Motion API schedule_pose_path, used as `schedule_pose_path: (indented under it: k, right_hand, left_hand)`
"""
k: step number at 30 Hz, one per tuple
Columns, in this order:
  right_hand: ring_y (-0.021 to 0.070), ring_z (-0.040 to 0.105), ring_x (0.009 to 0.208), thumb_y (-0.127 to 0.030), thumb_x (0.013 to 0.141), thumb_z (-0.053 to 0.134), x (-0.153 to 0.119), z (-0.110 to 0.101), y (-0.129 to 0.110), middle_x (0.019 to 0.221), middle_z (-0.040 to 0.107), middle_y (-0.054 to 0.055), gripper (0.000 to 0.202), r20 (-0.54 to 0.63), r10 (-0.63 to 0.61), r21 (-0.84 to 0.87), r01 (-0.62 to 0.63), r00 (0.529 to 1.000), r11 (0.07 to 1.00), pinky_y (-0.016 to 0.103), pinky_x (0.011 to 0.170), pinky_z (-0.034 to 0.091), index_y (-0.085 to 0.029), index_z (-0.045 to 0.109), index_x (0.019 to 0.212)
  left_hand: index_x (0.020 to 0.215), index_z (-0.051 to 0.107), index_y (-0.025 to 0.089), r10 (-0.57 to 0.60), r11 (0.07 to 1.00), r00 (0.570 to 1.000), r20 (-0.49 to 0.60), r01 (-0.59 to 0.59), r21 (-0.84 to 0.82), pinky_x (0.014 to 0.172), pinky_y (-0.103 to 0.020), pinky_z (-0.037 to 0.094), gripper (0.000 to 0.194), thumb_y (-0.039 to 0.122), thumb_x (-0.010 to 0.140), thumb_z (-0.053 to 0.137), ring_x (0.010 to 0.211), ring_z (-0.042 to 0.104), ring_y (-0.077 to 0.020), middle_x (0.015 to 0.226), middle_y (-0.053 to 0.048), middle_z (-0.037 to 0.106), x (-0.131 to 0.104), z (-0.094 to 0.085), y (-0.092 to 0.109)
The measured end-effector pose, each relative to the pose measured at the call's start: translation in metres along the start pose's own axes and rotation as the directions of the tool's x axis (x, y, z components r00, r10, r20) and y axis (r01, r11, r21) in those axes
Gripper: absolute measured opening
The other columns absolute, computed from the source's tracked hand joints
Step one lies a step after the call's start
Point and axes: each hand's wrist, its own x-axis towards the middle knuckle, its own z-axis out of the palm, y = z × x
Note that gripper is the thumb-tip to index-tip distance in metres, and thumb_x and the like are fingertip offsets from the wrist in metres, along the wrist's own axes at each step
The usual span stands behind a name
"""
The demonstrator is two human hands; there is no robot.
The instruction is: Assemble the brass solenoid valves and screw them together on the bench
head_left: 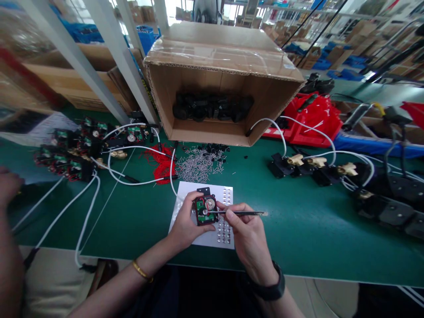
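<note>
My left hand (185, 223) is closed around the edges of a small black valve-actuator housing (200, 220), its open side up. Inside show a green circuit board, red wires and a round metal gear. My right hand (247, 229) grips slim dark tweezers (245, 213) lying sideways. Their metal tip touches or hovers over a small silver disc on the board; I cannot tell which. Beneath both hands lies a white sheet (188, 188) carrying rows of small shiny round pieces (224, 236), partly hidden by the hands. A white cable leads off the housing's left side.
Behind the sheet lie loose metal pins (198, 164) and red wires (162, 165). A cardboard box (218, 59) with black parts opens toward me. Similar open units (66, 152) crowd the left; closed units with brass valves (316, 162) stand right. Another person's arm (9, 221) is far left.
</note>
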Motion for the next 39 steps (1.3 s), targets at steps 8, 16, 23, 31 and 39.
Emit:
schedule_pose_path:
  k: [8, 16, 23, 31, 39]
  right_hand:
    - [0.0228, 0.063, 0.091, -0.026, 0.066, 0.076, -0.005, 0.000, 0.005, 0.094, 0.069, 0.008, 0.022, -0.035, -0.004, 0.004, 0.004, 0.999, 1.000, 0.038, 0.083, 0.043, -0.017, 0.058, 0.074]
    - [0.0242, 0.062, 0.097, -0.026, 0.067, 0.075, -0.007, 0.004, 0.003, 0.096, 0.069, 0.009, 0.020, -0.017, -0.050, -0.067, 0.049, 0.999, 0.997, 0.041, 0.091, 0.040, -0.016, 0.059, 0.075]
    - [0.0247, 0.062, 0.099, -0.026, 0.067, 0.075, -0.007, 0.006, 0.001, 0.096, 0.069, 0.009, 0.020, -0.011, -0.053, -0.068, 0.053, 0.999, 0.996, 0.042, 0.092, 0.041, -0.017, 0.058, 0.075]
    - [0.0237, 0.062, 0.098, -0.025, 0.070, 0.073, -0.006, 0.003, 0.003, 0.098, 0.068, 0.009, 0.019, -0.013, -0.082, -0.112, 0.080, 0.997, 0.990, 0.038, 0.089, 0.044, -0.017, 0.058, 0.077]
    - [0.0234, 0.061, 0.098, -0.025, 0.074, 0.068, -0.012, 0.004, 0.008, 0.092, 0.068, 0.006, 0.011, 0.015, -0.228, -0.289, 0.222, 0.974, 0.931, 0.039, 0.088, 0.045, -0.020, 0.060, 0.078]
  left_hand:
    - [0.117, 0.039, 0.024, -0.026, 0.999, 0.999, -0.020, 0.026, 0.033, 0.094, -0.042, 0.041, 0.074, 0.034, 0.057, 0.081, 0.106, 0.051, -0.0249, 0.114, -0.006, 0.047, 0.001, 0.003, 0.007]
    - [0.115, 0.040, 0.023, 0.007, 0.999, 0.999, -0.041, -0.006, 0.033, 0.092, -0.041, 0.041, 0.072, 0.038, 0.057, 0.080, 0.105, 0.051, -0.0249, 0.113, -0.006, 0.047, 0.001, 0.004, 0.009]
    - [0.117, 0.039, 0.023, -0.002, 0.999, 0.999, -0.041, 0.003, 0.038, 0.094, -0.043, 0.040, 0.073, 0.039, 0.059, 0.079, 0.107, 0.051, -0.0260, 0.116, -0.007, 0.046, -0.002, 0.006, 0.005]
    - [0.130, 0.031, 0.024, 0.101, 0.987, 0.995, 0.013, -0.101, 0.123, 0.107, -0.050, 0.024, 0.082, 0.040, 0.064, 0.076, 0.131, 0.026, -0.0308, 0.141, -0.012, 0.026, 0.000, -0.001, 0.008]
    - [0.123, 0.043, 0.026, 0.189, 0.973, 0.982, 0.018, -0.190, 0.134, 0.103, -0.050, 0.032, 0.060, 0.034, 0.070, 0.072, 0.124, 0.038, -0.0276, 0.131, -0.011, 0.040, 0.002, -0.006, 0.008]
